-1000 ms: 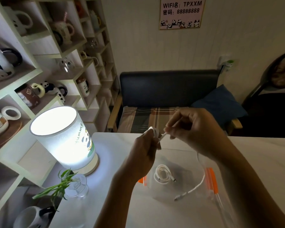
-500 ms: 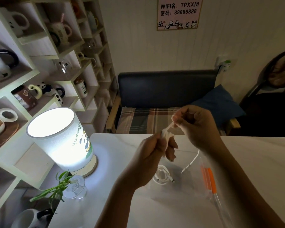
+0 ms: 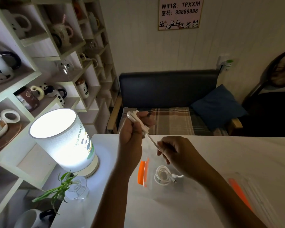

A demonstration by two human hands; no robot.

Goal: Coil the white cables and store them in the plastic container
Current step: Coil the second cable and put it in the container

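Note:
My left hand point(image 3: 132, 134) is raised above the table's far edge, closed around a bundle of white cable point(image 3: 135, 118) whose loops stick out above the fist. A short taut end of that cable runs down right to my right hand point(image 3: 176, 153), which pinches it at the tip. Below my hands a clear plastic container point(image 3: 148, 186) with an orange clip point(image 3: 141, 172) lies on the white table point(image 3: 237, 153). Inside it rests a second, coiled white cable point(image 3: 163, 176).
A lit cylindrical lamp point(image 3: 62, 139) stands at the table's left corner, with a small glass vase and green plant point(image 3: 76, 188) beside it. The container's clear lid with an orange strip point(image 3: 242, 195) lies at right. Shelves of mugs fill the left; a dark bench sits behind.
My left hand rose and moved left with the cable bundle. My right hand dropped lower and pulled the cable's end tight; the loose tail that hung down is gone.

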